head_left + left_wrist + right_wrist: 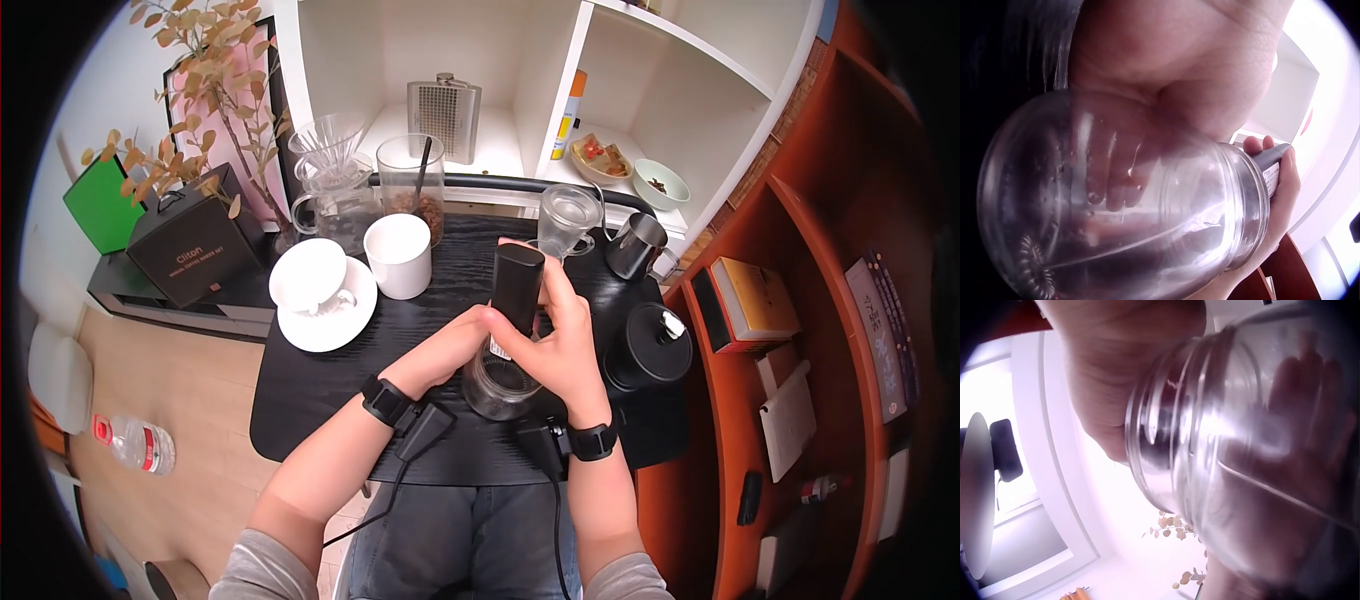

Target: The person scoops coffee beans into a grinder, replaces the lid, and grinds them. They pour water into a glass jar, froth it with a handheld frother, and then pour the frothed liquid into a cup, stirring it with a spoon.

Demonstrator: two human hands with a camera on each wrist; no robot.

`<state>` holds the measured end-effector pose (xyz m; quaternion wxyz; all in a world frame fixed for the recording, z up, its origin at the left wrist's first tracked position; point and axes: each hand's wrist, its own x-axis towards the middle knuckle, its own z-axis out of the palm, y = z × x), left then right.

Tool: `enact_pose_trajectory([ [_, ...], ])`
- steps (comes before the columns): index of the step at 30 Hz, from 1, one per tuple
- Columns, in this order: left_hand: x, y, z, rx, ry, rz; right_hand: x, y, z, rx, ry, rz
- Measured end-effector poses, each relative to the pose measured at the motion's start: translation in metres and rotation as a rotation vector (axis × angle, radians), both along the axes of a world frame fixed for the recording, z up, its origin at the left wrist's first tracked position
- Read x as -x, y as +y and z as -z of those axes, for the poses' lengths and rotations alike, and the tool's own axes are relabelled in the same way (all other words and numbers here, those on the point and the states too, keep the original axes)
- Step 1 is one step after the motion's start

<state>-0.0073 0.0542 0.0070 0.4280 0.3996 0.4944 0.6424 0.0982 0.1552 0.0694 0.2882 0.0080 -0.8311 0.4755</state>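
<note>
In the head view, my right hand [563, 345] grips the black handle of a handheld milk frother [518, 275], which stands upright over a clear glass jar [497, 390] near the front of the black table. My left hand [440, 352] holds that jar, its fingers curled around the far side and showing through the glass in the left wrist view. There the frother's thin shaft runs through the jar's mouth to a coiled whisk [1036, 269] near the bottom. Droplets cling inside the jar [1235, 425]. Part of the right hand's grip is hidden behind the handle.
Left on the black table [330, 420] are a white cup [308, 272] on a saucer [328, 335], a white mug [398, 258] and a tall glass [395, 160]. To the right stand a glass jug [568, 215], a metal pitcher [634, 245] and a black canister [648, 345].
</note>
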Motion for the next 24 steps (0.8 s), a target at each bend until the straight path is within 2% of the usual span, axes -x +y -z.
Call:
enact_pose_trajectory([
  [3,-0.003,0.001,0.001,0.043,-0.060,-0.037,0.002,-0.001,0.002,0.088,0.113,-0.023],
  [7,-0.008,0.000,-0.006,0.065,-0.086,-0.085,0.001,0.000,-0.001,0.073,0.145,-0.010],
  [9,-0.007,0.000,-0.007,0.055,-0.079,-0.093,0.006,0.003,0.007,0.137,0.273,-0.041],
  [11,-0.001,0.002,0.000,0.076,-0.101,-0.028,0.005,0.004,0.010,0.234,0.286,-0.020],
  [12,0.003,0.003,0.004,0.073,-0.105,-0.033,0.004,0.004,0.010,0.234,0.318,0.022],
  [14,0.010,0.004,0.007,0.075,-0.037,0.088,0.004,0.001,0.009,0.228,0.396,0.106],
  [17,0.003,0.004,-0.004,0.042,-0.040,0.057,0.007,-0.002,0.009,0.332,0.506,0.174],
  [24,0.006,0.007,0.003,0.062,-0.007,0.077,0.003,0.005,0.000,0.272,0.579,0.279],
])
